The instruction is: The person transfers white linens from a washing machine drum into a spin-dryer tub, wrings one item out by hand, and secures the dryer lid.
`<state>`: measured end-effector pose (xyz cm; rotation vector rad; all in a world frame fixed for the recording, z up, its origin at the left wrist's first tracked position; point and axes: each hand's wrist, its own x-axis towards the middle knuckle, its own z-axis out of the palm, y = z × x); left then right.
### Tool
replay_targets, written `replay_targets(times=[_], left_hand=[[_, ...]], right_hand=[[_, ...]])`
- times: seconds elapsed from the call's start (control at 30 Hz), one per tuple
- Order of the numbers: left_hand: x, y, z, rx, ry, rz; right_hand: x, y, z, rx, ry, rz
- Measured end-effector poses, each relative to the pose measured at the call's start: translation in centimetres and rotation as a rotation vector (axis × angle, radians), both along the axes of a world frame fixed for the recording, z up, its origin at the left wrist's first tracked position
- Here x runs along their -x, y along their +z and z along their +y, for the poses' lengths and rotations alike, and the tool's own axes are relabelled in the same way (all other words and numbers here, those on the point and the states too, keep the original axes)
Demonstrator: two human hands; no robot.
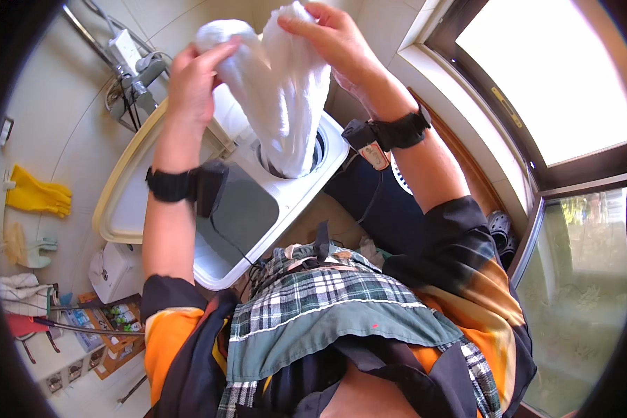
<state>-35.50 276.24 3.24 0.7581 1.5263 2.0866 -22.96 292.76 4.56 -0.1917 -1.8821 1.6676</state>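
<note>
The left hand (194, 82) and right hand (340, 42) both grip the white cloth (279, 97), fingers closed; its lower end hangs at the round tub (319, 148), the washing machine's (336, 141) right side. Level hands should limit snagging.

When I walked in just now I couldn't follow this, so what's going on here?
The person is holding up a bunched white cloth, with the left hand and right hand each gripping an upper part. Its lower end hangs over or into the round opening of a white washing machine; I can't tell which. Beside that opening, the larger tub is uncovered.
</note>
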Motion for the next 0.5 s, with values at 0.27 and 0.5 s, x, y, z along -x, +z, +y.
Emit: replay_targets(times=[0.27,0.5], left_hand=[[1.0,-23.1,-3.4,0.739,0.08,0.309],[-0.7,-28.5,-8.3,1.149,0.029,0.516]], right_hand=[[-3.8,-23.9,5.7,-0.194,-0.151,-0.636],[-8.6,-34.1,6.9,-0.279,-0.182,-0.909]])
